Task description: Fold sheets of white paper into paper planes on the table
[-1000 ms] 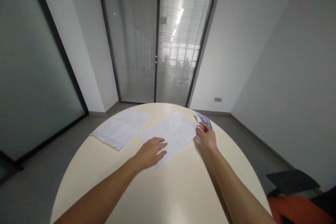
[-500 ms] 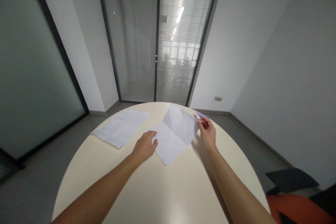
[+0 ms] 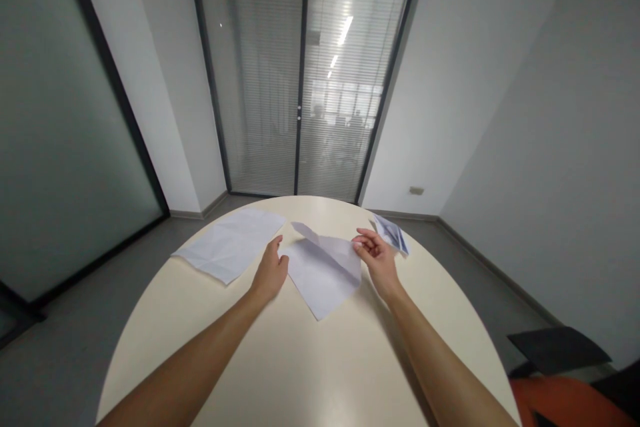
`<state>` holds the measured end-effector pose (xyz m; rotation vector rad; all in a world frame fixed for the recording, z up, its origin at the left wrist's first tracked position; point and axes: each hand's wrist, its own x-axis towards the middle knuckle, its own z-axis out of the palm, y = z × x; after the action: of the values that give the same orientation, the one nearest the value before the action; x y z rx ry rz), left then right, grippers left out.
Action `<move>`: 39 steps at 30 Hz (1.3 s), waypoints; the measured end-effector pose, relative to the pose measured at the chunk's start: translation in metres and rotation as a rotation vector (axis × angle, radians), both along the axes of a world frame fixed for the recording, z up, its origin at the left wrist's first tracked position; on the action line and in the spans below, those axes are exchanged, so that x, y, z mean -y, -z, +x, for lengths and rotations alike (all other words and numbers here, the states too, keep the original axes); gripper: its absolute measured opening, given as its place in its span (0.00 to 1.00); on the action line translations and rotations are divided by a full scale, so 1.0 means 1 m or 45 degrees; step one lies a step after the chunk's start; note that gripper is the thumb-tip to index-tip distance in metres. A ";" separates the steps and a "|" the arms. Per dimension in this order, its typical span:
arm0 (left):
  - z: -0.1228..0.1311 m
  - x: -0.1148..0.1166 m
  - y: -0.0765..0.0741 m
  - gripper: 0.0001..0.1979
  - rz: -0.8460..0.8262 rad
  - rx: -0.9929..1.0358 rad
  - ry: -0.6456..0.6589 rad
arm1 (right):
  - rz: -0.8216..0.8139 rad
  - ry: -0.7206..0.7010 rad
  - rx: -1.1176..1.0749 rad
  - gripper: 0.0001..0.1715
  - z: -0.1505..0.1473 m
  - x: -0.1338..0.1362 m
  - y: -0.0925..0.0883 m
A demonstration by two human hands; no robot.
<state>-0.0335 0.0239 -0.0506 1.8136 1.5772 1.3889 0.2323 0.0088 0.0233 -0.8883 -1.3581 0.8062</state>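
A white sheet of paper (image 3: 323, 273) lies in the middle of the round cream table (image 3: 310, 360), its far half folded over toward me. My left hand (image 3: 270, 273) rests at the sheet's left edge, fingers together and touching the paper. Palm up, my right hand (image 3: 376, 259) pinches the folded flap at the sheet's right edge with curled fingers.
A second creased white sheet (image 3: 230, 243) lies flat at the left of the table. A small folded paper piece (image 3: 393, 235) sits at the far right rim. A dark chair with an orange part (image 3: 565, 367) stands at lower right. Glass doors with blinds (image 3: 300, 73) are ahead.
My right hand lifted the sheet's far right corner and brought it over to the left, folding the paper. My left hand slid from the sheet's top to its left edge.
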 end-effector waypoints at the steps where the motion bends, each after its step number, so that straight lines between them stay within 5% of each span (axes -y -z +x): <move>1: 0.000 -0.001 0.001 0.26 -0.002 0.043 -0.013 | -0.015 -0.046 0.008 0.30 -0.001 0.001 0.001; 11: 0.004 -0.002 -0.001 0.26 -0.053 0.143 -0.041 | -0.243 -0.509 0.142 0.25 -0.010 0.008 0.007; 19: 0.005 0.006 -0.007 0.26 0.095 -0.113 -0.113 | -0.078 -0.228 0.869 0.30 -0.026 0.017 0.024; 25: 0.013 0.026 -0.024 0.26 0.234 -0.528 0.182 | -0.070 -0.453 1.428 0.45 -0.025 0.028 0.033; 30: 0.015 0.036 -0.029 0.21 0.171 -0.751 0.277 | -0.052 -0.577 1.428 0.35 -0.014 0.024 0.022; 34: 0.017 0.042 -0.028 0.23 0.085 -0.859 0.369 | -0.007 -0.422 1.293 0.17 -0.014 0.022 0.014; 39: 0.024 0.050 -0.034 0.21 0.104 -0.886 0.448 | 0.065 -0.245 1.425 0.26 -0.025 0.027 0.025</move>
<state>-0.0098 -0.0265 -0.0170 2.6501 1.3756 0.6999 0.2078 -0.0185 -0.0012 -1.2462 -2.4458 0.3732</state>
